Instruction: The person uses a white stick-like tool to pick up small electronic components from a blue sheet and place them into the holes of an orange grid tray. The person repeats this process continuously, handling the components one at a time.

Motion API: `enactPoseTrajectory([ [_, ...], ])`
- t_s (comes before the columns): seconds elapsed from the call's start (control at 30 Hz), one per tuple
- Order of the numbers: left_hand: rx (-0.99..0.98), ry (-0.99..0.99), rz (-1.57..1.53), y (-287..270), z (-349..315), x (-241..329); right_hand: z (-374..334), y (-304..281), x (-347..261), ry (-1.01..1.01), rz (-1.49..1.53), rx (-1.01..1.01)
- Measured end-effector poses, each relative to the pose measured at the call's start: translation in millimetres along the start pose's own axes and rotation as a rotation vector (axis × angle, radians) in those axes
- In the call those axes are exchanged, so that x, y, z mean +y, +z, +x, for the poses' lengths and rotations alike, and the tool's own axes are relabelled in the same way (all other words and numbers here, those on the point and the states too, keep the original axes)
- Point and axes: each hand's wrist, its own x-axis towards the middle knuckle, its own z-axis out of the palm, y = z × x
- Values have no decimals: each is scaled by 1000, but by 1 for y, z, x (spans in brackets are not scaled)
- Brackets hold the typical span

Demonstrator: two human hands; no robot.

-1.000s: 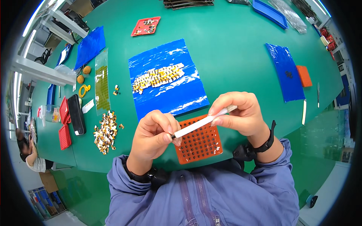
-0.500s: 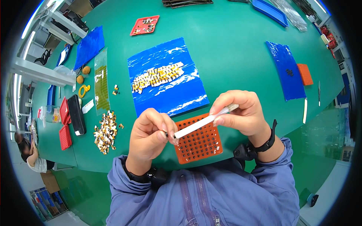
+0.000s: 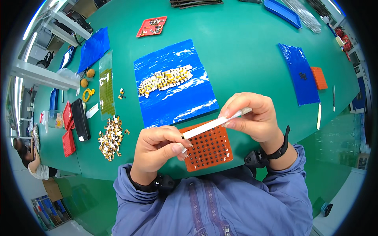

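A slim white pen-like stick [image 3: 204, 128] with a dark tip is pinched between the thumb and fingers of my right hand [image 3: 252, 117]. It slants down to the left, its tip close to my left fingers. Thumb and forefinger of my left hand [image 3: 160, 148] are closed on a small white piece [image 3: 184, 150]; its kind is too small to make out. Below both hands lies an orange tray [image 3: 191, 167] with rows of small black parts in its holes. Beyond it, a blue sheet [image 3: 177, 104] carries rows of small white-and-yellow parts [image 3: 165, 80].
A loose pile of small white-and-gold parts [image 3: 111, 137] lies to the left, near a black case [image 3: 81, 120] and red trays [image 3: 68, 142]. Farther off is a red tray [image 3: 141, 31] of parts. At right are another blue sheet [image 3: 295, 82], an orange block [image 3: 319, 78] and tweezers [image 3: 334, 98].
My left hand has turned and dropped slightly, bringing the small white piece below the stick's tip. The stick has shifted slightly upward in my right hand.
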Motion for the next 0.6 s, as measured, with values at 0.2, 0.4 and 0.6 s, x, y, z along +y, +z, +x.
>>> enactPoseTrajectory([
  [0.2, -8, 23, 30, 0, 2, -2, 0, 0, 0, -18, -61, -1],
  [0.4, -8, -13, -93, -3, 0, -3, 2, 0, -1, -50, -115, -13],
  [0.6, 0, -23, -104, -3, 0, -2, 3, -1, -1, -127, -227, -29],
])
